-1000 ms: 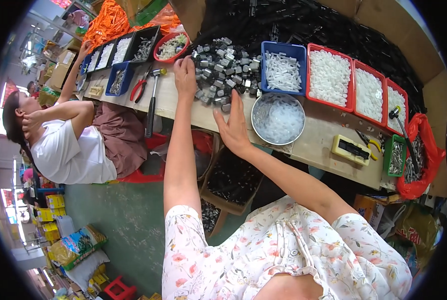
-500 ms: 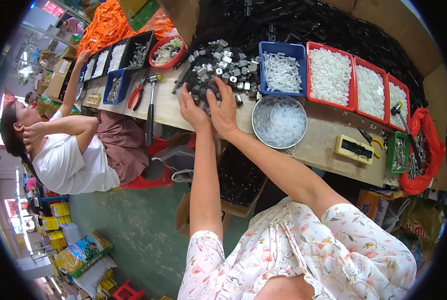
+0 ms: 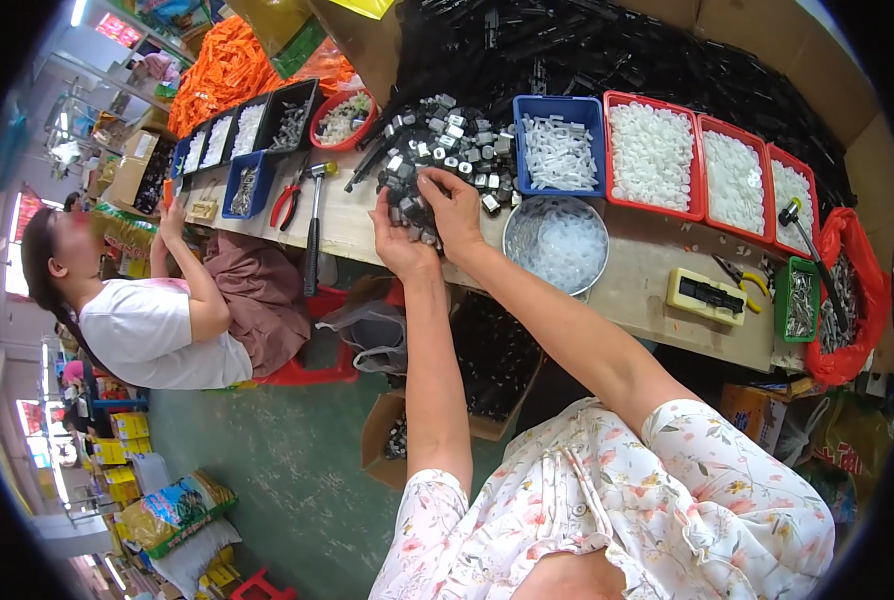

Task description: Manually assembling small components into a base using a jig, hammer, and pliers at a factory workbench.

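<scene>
At the near edge of the table lies a heap of small black and silver blocks (image 3: 457, 140). My left hand (image 3: 407, 248) is cupped with its palm up at the front of the heap. Several of the blocks rest against its palm and curled fingers. Just to the right, my right hand (image 3: 455, 212) has its thumb and fingertips drawn together over the same blocks. Whatever sits between those fingertips is too small to make out. A round metal bowl (image 3: 507, 245) of translucent white pieces stands right of my right hand.
Behind the bowl are a blue tray (image 3: 516, 150) and red trays (image 3: 607, 130) of white parts. A hammer (image 3: 313, 220) and red pliers (image 3: 286, 205) lie left. At right are a cream fixture (image 3: 679, 300), yellow-handled pliers (image 3: 754, 290) and a red bag (image 3: 872, 285). A co-worker (image 3: 167, 320) sits left.
My hands have shifted slightly down and right, from clasping the heap's sides; the left has turned palm up, the right's fingers have curled in. The co-worker's arm has come back from the trays.
</scene>
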`<state>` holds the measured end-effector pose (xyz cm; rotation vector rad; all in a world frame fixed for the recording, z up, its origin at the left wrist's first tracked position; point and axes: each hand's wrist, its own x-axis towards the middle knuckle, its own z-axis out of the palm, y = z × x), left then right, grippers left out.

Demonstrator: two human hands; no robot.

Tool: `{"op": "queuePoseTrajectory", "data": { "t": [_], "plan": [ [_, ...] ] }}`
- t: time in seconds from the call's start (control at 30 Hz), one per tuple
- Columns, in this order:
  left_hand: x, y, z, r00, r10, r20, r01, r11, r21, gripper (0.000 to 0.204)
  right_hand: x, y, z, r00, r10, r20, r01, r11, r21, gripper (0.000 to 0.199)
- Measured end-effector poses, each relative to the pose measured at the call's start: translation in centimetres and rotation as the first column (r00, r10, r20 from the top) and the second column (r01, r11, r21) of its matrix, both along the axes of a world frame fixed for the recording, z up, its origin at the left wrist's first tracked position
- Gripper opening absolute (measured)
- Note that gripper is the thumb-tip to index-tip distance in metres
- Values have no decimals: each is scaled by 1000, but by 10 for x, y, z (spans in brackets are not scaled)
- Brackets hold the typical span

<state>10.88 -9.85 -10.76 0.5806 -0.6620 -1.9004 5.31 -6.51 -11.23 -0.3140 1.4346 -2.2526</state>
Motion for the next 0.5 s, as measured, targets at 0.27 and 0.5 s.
{"op": "queuePoseTrajectory", "data": {
  "t": [0.27, 0.5],
  "plan": [
    [2, -6, -4, 992, 40, -122, -32, 997, 67, 51, 3, 0, 4, 974, 70, 214, -36, 986, -163, 23],
    [-3, -23, -10, 991, 34, -127, -23, 996, 83, 45, 6, 2, 15, 921, 193, 338, -88, 949, -303, 22]
  ]
}}
